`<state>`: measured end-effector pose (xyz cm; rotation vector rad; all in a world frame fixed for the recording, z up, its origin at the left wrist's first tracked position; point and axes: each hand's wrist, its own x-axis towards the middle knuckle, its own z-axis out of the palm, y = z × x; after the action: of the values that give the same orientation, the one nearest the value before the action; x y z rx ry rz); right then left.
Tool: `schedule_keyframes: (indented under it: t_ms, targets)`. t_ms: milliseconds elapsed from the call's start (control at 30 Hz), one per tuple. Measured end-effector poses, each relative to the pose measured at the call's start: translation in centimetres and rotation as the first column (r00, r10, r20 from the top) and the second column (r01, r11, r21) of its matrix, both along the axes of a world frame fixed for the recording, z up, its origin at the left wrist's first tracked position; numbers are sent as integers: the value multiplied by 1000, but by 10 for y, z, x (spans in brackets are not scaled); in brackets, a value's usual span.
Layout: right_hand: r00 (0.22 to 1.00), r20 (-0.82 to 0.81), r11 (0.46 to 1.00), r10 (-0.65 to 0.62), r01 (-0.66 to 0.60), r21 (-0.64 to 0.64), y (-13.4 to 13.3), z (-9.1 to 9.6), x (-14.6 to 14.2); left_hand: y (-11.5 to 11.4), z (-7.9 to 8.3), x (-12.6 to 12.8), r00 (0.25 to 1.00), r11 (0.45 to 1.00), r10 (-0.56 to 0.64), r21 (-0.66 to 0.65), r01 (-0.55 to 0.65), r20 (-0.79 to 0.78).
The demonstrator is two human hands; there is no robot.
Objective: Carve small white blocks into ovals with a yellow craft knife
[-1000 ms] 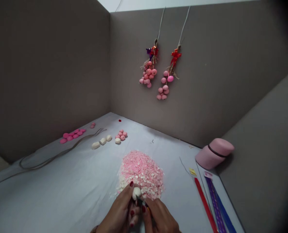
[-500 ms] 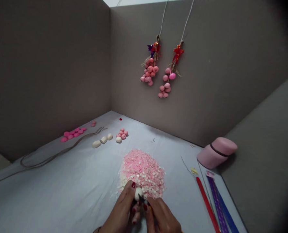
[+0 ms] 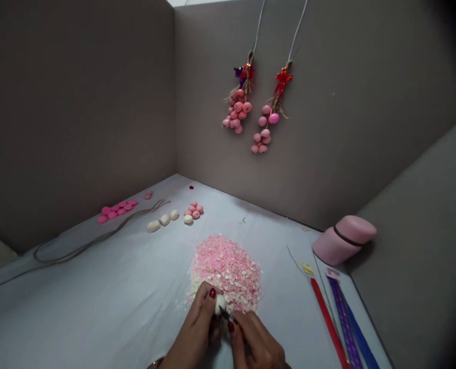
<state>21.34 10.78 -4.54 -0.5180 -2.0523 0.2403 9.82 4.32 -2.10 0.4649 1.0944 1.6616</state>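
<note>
Between the thumb and fingers of my left hand [image 3: 200, 320] is a small white rounded piece [image 3: 219, 303], its material unclear. My right hand [image 3: 256, 338] grips a knife [image 3: 225, 313] with a dark pointed blade, and the tip touches the white piece. Most of the handle is hidden in my fingers. Just beyond both hands lies a heap of pink and white shavings [image 3: 225, 266]. Farther back on the white-covered table are several white pieces [image 3: 165, 219] and a cluster of pink beads [image 3: 194, 209].
Bright pink pieces [image 3: 116, 210] and a brown cord [image 3: 108, 236] lie at left. At right are a pink container [image 3: 343, 239], a red strip [image 3: 328, 318], a purple strip [image 3: 345, 320] and a blue strip [image 3: 360, 333]. Two bead bunches [image 3: 237, 110] hang before the grey partition [image 3: 212, 51].
My left fingers have curled in further beneath the white piece. The knife tip stays against it, with only a slight shift of both hands. The whole view has moved slightly.
</note>
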Motion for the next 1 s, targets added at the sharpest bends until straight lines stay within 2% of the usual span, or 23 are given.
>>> schedule_keyframes:
  t_ms: [200,467,667,800,1000]
  targets:
    - [999,16,1000,27,-27,-1,0,5,0,-4,9,-2,993,1000,18,-12,-19,-120]
    - [999,26,1000,23,-23,-15,1,1,3,-2,11,0,1000,1000,-2,14,2,-13]
    - [999,48,994,-23,28,-107,8,-3,8,-2,7,0,993,999,45,26,-42,-113]
    - [1000,3,1000,-28,28,-2,4,-5,4,-2,8,0,999,1000,21,8,-20,-32]
    - [1000,20,994,-13,11,106,1,-3,-1,-1,6,2,998,998,60,-33,-60,-2]
